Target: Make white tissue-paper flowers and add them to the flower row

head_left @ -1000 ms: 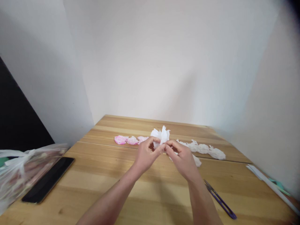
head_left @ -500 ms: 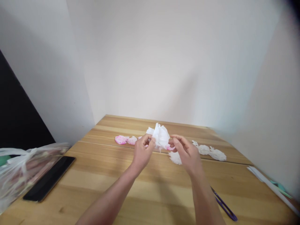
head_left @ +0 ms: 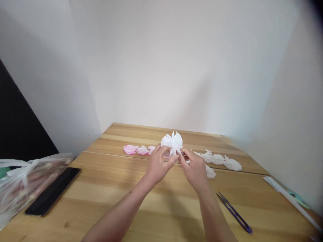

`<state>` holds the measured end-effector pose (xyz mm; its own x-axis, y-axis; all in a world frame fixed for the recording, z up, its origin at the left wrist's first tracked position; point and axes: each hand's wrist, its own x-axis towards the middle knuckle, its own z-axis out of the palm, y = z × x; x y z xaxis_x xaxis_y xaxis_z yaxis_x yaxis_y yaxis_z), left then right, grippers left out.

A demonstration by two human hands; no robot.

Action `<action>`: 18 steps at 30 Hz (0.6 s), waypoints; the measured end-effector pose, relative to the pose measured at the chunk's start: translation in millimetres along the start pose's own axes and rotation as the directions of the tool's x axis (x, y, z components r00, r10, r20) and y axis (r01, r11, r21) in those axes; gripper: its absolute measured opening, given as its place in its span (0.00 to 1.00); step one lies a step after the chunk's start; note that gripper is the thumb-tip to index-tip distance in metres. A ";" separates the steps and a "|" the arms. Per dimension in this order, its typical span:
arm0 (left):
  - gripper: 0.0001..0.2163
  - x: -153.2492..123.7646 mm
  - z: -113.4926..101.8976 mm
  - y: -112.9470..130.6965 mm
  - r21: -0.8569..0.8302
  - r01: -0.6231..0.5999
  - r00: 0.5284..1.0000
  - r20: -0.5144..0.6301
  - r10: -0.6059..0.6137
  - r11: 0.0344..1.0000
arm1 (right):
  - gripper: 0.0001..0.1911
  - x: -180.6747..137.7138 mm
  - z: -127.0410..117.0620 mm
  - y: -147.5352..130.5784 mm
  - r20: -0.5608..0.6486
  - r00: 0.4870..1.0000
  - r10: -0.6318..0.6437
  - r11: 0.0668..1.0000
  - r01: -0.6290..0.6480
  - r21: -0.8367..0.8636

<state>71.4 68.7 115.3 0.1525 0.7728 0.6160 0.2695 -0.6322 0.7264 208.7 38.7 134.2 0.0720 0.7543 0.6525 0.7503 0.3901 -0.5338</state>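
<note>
A white tissue-paper flower with spread petals is held up over the middle of the table. My left hand pinches it from the left, thumb at its lower edge. My right hand has its fingertips closed on the flower's lower right. Behind my hands lies a row of crumpled paper flowers: pink-edged ones on the left, white ones on the right. One white paper piece lies nearer, partly covered by my right hand.
Purple thread snips lie on the wooden table beside my right forearm. A black phone and a tied plastic bag are at the left edge. White strips lie along the right edge, and walls rise behind.
My right hand has moved left and in to the flower, meeting my left hand. The flower has turned, showing its fanned petals. More of the snips and white row is uncovered.
</note>
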 end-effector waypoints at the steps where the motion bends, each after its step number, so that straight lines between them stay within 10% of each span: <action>1: 0.05 0.8 0.3 -0.6 -0.010 0.031 1.000 -0.004 -0.031 0.999 | 0.09 -0.4 1.9 0.0 0.004 1.000 -0.025 1.000 0.025 -0.011; 8: 0.14 5.2 -4.3 -3.6 -0.054 0.028 0.989 -0.144 -0.036 0.998 | 0.12 0.4 1.8 -0.1 0.039 0.999 0.028 0.995 -0.031 0.099; 14: 0.15 7.2 -3.4 -8.8 -0.417 0.216 0.967 -0.035 -0.253 0.883 | 0.17 6.7 -3.2 5.0 0.133 0.965 0.225 0.902 -0.258 0.347; 18: 0.15 5.3 -2.0 -7.2 -0.324 0.146 0.982 -0.065 -0.177 0.935 | 0.16 7.6 -4.5 4.1 0.105 0.974 0.199 0.908 -0.224 0.355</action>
<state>68.3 77.3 113.9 0.0401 0.8670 0.4967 -0.0337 -0.4956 0.8679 215.4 43.6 139.4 0.1505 0.8681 0.4729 0.4316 0.3727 -0.8215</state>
